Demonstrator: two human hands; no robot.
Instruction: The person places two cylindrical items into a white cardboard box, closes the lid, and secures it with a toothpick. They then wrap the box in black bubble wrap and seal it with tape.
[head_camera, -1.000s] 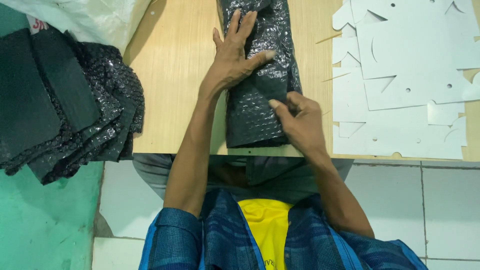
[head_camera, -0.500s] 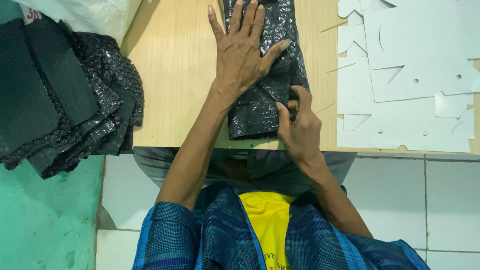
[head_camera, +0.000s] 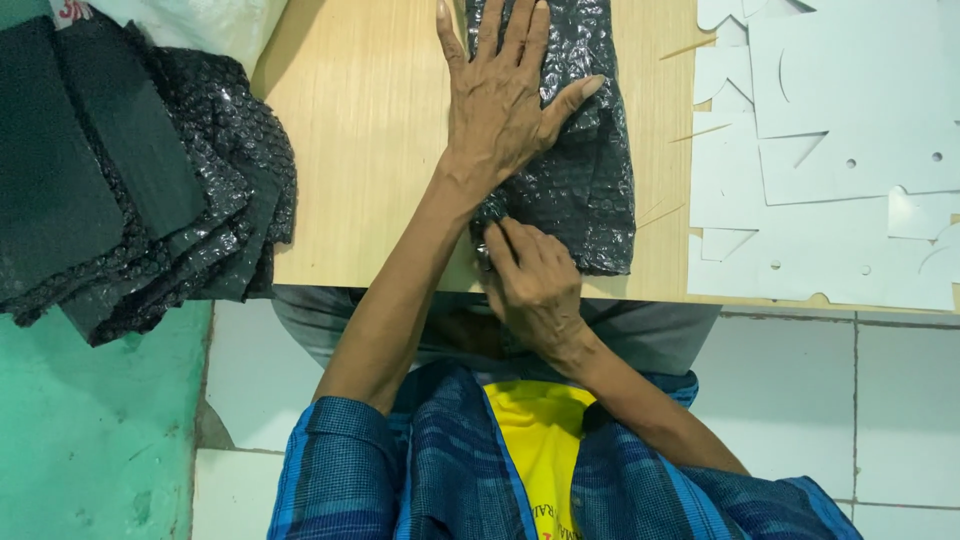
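A black bubble-wrap packet (head_camera: 585, 190) lies lengthwise on the light wooden table (head_camera: 370, 130). My left hand (head_camera: 505, 100) presses flat on its upper part, fingers spread. My right hand (head_camera: 530, 280) pinches the packet's near left corner at the table's front edge, fingers curled around the wrap.
A stack of black bubble-wrap sheets and dark foam pieces (head_camera: 120, 180) hangs off the table's left end. White cut card shapes (head_camera: 830, 150) cover the right side. A white plastic bag (head_camera: 190, 20) sits at the far left. Below lie a white tiled floor (head_camera: 870, 420) and a green surface (head_camera: 80, 440).
My right hand slid left along the packet's near edge to its left corner. My left hand stayed flat on the packet, shifting slightly farther up it.
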